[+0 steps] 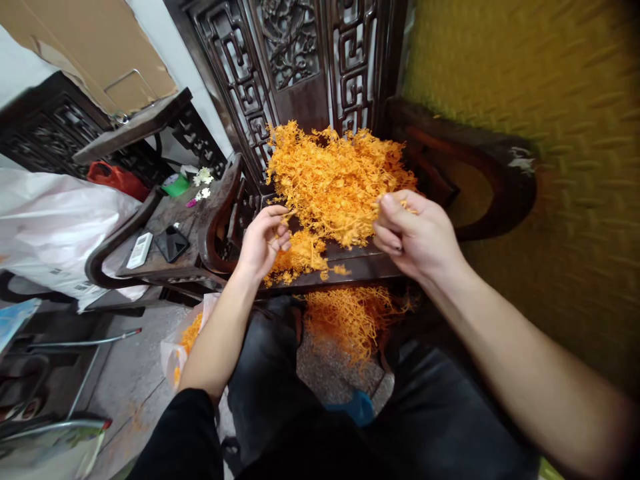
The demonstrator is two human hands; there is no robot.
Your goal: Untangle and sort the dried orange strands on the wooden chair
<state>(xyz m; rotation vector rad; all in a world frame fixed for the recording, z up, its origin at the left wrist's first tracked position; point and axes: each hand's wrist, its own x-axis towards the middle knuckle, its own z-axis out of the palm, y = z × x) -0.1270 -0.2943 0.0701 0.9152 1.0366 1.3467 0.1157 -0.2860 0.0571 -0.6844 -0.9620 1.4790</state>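
Observation:
A big heap of orange branching strands with small flower-like tips (340, 173) covers the seat of a carved dark wooden chair (300, 100). At the heap's left front, my left hand (265, 241) has its fingertips pinched on a thin orange strand. My right hand (413, 230) is closed at the heap's right edge, with orange strands showing between and behind its fingers. Between my hands, a smaller orange pile (300, 257) lies at the front of the seat. The inner fingers of my right hand hide most of what it grips.
Bare orange strands (350, 320) hang or lie under the seat edge, between my knees. A plastic bag (173, 347) with orange pieces stands at lower left. Left, a wooden side table (163, 217) bears a black phone (173, 244) and a white remote (140, 250). The chair's curved armrest (520, 180) juts out right.

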